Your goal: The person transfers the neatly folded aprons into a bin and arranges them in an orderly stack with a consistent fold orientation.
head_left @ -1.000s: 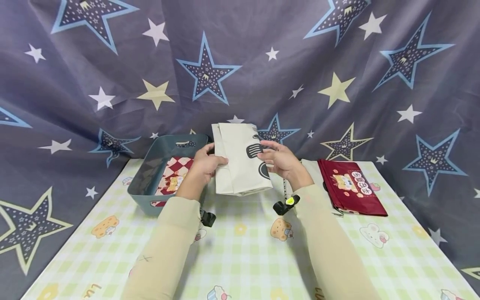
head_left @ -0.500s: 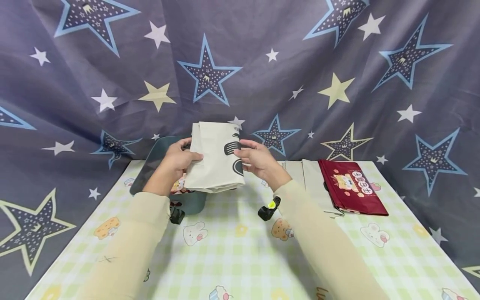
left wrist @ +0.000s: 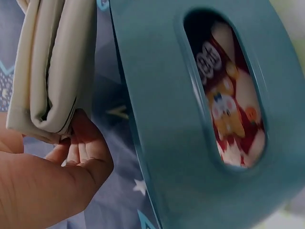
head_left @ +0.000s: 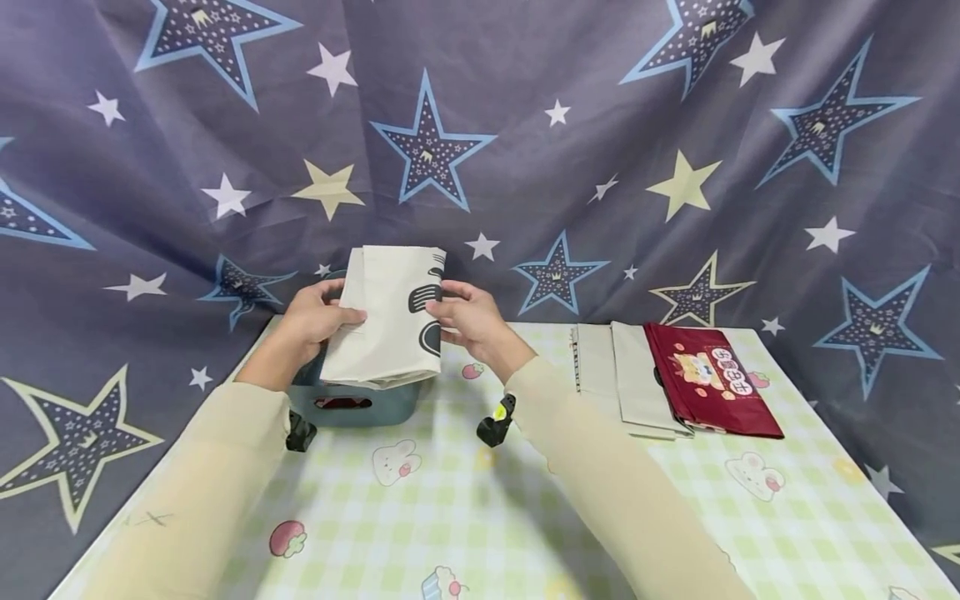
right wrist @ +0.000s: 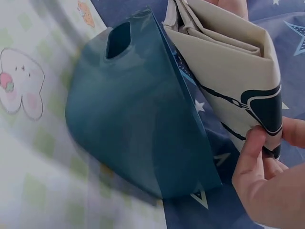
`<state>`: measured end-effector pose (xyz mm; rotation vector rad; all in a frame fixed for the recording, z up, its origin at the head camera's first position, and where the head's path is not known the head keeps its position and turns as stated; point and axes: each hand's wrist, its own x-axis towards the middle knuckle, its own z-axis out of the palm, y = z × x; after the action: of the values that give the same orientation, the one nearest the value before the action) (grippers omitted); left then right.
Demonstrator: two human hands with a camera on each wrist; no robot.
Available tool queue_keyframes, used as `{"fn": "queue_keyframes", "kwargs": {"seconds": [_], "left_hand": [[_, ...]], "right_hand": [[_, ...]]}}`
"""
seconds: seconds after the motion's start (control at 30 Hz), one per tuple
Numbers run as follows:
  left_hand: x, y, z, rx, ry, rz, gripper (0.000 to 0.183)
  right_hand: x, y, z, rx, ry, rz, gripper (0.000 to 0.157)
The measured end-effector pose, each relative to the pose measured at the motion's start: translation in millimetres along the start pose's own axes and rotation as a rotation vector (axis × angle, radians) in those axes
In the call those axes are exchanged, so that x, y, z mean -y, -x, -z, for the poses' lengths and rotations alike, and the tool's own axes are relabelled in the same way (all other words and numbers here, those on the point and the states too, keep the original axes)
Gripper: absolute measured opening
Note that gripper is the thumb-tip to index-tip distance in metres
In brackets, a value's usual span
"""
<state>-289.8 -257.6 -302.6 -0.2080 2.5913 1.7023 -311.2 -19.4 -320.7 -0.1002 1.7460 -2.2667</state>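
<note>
A folded cream cloth [head_left: 390, 317] with dark utensil prints is held up above the blue-green plastic basket [head_left: 393, 407]. My left hand [head_left: 309, 321] pinches its left edge, the thumb on top and the fingers beneath. On the opposite edge, my right hand [head_left: 476, 323] grips the cloth between thumb and fingers. The left wrist view shows the thick folded layers of the cream cloth [left wrist: 66, 71] above the basket's rim. Through the handle slot, a red-and-white patterned cloth [left wrist: 231, 112] with a cartoon animal is visible inside. Most of the basket's opening is hidden by the cream cloth.
To the right on the green-checked tablecloth [head_left: 480, 500] lie a folded cream cloth [head_left: 641, 379] and a dark red folded cloth [head_left: 712, 379] with a cartoon print, side by side. A star-patterned curtain [head_left: 517, 150] hangs behind the table.
Both hands have carried the cream cloth leftward, from the middle of the table to above the basket. The basket and the cloths on the right have stayed in place.
</note>
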Motion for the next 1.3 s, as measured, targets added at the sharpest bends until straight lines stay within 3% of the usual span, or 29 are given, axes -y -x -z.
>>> {"fn": "queue_keyframes", "kwargs": {"seconds": [0.43,0.9,1.0,1.17,1.3], "left_hand": [[20.4,-7.1,30.2,-0.049,-0.034,0.02,0.08],[31.1,-18.2,40.6,-0.096,-0.048,0.016,0.076],[31.7,-18.0,41.2,-0.111,-0.061,0.015,0.076],[30.1,-15.6,42.9,-0.156,-0.107,-0.015,0.07],[28.4,-14.6,43.6,-0.139,-0.104,-0.024,0.068]], "right_hand": [[-18.9,-14.6,-30.2,0.088,-0.066,0.03,0.062],[-24.6,-26.2,-38.7,0.176,-0.02,0.002,0.066],[-24.2,-26.1,-37.9,0.144,0.104,0.049,0.062],[-19.6,-22.2,-34.6,-0.027,0.397,0.179,0.047],[-18.5,-21.3,-31.3,-0.063,0.401,0.191,0.042]]}}
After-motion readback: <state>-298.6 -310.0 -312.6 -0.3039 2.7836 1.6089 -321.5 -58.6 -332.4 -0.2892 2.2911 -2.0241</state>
